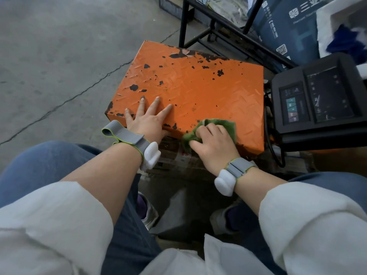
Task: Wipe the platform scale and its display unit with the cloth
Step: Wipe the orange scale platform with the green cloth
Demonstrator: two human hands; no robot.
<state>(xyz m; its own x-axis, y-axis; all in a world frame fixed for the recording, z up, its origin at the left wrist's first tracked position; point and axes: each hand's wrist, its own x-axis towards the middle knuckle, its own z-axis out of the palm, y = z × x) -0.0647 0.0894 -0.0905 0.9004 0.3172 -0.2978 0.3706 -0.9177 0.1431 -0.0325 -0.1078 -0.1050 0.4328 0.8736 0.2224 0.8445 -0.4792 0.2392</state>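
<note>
The platform scale (194, 86) is an orange checker-plate slab with chipped black patches, lying in the middle of the view. My left hand (148, 121) rests flat on its near left corner, fingers spread and holding nothing. My right hand (213, 144) presses a crumpled green cloth (218, 124) onto the near edge of the platform, right of centre. The black display unit (319, 98) with dark screens stands just right of the platform, apart from both hands.
A black metal rack (210, 34) stands behind the scale. Dark blue cartons (288, 28) and white foam (335, 18) sit at the back right. Black cables (275, 147) hang between platform and display. Cracked concrete floor (59, 56) stretches left. My knees and shoes are below.
</note>
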